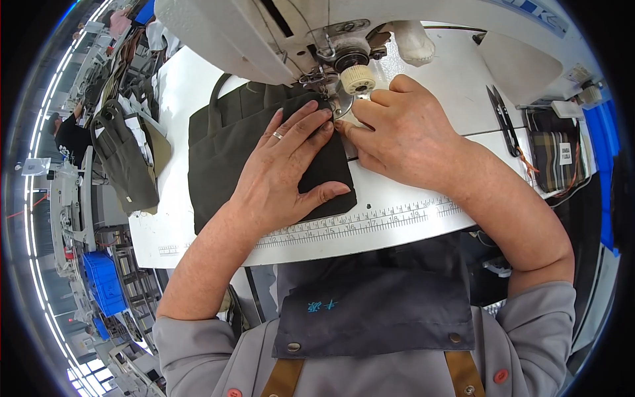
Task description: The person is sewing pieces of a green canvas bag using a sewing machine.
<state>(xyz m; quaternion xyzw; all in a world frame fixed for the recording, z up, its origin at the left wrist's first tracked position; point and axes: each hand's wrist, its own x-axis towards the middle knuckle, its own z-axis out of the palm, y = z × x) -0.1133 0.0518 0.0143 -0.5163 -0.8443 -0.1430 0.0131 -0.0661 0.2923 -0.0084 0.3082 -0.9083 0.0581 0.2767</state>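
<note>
Head view shows two hands (281,162) (413,135) touching one dark bag (223,153).

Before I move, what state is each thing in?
Dark bag: flat on the white table, one handle looped up.
Left hand: open, resting on the bag.
Right hand: fingers curled at the bag's edge; grip unclear.
Sewing machine: above the bag; running or stopped, cannot tell.
Black scissors: lying down, tips slightly apart.
</note>
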